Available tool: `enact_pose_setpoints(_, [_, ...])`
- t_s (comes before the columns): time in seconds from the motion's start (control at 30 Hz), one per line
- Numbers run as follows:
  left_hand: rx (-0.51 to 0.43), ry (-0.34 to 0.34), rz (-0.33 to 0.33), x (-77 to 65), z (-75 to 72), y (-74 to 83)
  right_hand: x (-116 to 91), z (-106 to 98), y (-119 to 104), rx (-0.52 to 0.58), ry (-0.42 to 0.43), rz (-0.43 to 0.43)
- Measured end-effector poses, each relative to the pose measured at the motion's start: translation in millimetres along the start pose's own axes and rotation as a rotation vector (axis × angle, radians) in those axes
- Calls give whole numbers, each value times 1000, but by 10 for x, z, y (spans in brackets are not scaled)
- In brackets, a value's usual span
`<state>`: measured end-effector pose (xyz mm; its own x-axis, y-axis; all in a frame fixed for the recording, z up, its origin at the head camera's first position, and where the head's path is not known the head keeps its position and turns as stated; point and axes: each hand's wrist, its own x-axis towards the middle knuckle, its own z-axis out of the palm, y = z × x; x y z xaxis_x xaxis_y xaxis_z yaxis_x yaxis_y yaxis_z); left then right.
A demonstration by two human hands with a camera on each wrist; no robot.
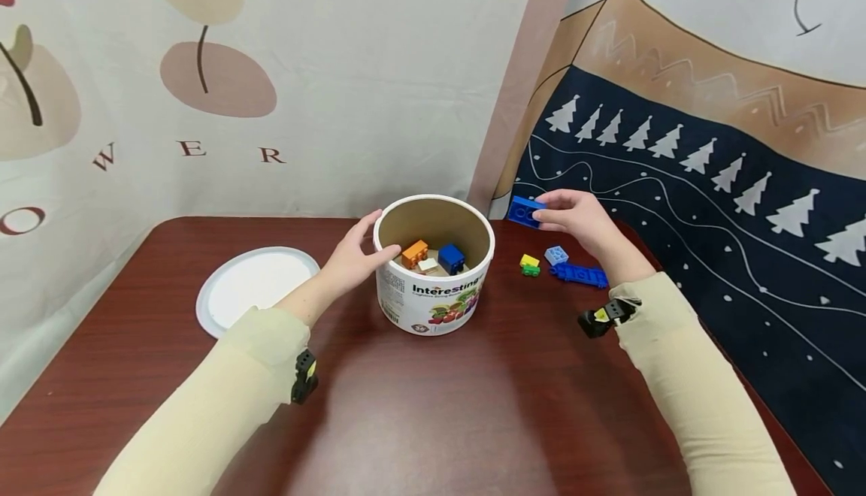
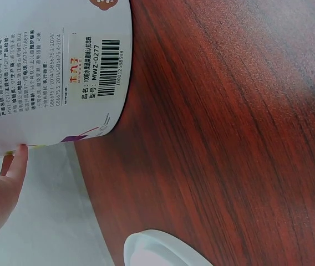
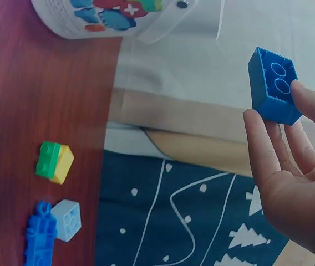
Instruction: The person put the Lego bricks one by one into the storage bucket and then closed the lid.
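Observation:
A white printed bucket (image 1: pixel 433 304) stands on the table, holding an orange block (image 1: pixel 415 254), a blue block (image 1: pixel 451 258) and a white one (image 1: pixel 428 264). At its left side my left hand (image 1: pixel 352 255) grips it, thumb over the rim and fingers along the outer wall; those fingers (image 2: pixel 18 166) touch the wall in the left wrist view. My right hand (image 1: pixel 578 218) pinches a blue building block (image 3: pixel 274 86) between thumb and fingers, right of the bucket and raised, its hollow underside showing.
Right of the bucket lie a yellow block (image 1: pixel 529 261), a green block (image 1: pixel 531 270), a light blue block (image 1: pixel 556 255) and a long blue piece (image 1: pixel 580 276). A white lid (image 1: pixel 253 285) lies to the left. Printed cloth (image 1: pixel 379 105) hangs along the table's back edge.

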<state>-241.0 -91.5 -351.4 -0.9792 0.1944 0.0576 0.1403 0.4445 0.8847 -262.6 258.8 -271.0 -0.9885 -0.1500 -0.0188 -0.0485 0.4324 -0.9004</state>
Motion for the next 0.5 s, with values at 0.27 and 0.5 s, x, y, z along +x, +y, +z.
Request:
enact_pose_setpoints(0.27, [-3, 0, -2, -2, -2, 4, 79, 184, -140, -41, -38, -24])
enact_pose_setpoints(0.5, [-6, 0, -1, 1, -1, 1, 144, 405, -265, -53, -77, -35])
